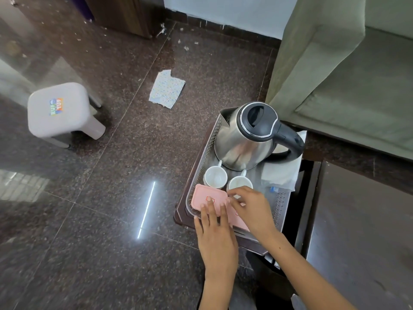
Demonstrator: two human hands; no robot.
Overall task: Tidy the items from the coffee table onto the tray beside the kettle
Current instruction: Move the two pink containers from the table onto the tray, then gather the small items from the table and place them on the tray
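A clear perforated tray (pixel 282 205) sits on a small dark brown stand. At its far end stands a steel kettle (pixel 245 139) with a black lid and handle. Two empty white cups (pixel 215 176) (pixel 239 181) stand just in front of the kettle. Two pink lidded boxes lie at the tray's near end: one (pixel 204 198) at the left and a second (pixel 238 219) beside it, mostly covered by my hands. My left hand (pixel 215 233) rests on the left box with straight fingers. My right hand (pixel 251 208) has curled fingertips at the boxes' top edge near the right cup.
A white cloth (pixel 281 173) lies in the tray's right side. A grey plastic stool (pixel 59 111) stands at the left. A dotted cloth (pixel 166 89) lies on the dark granite floor. A green sofa (pixel 348 74) fills the right, with a dark table surface (pixel 362 231) below it.
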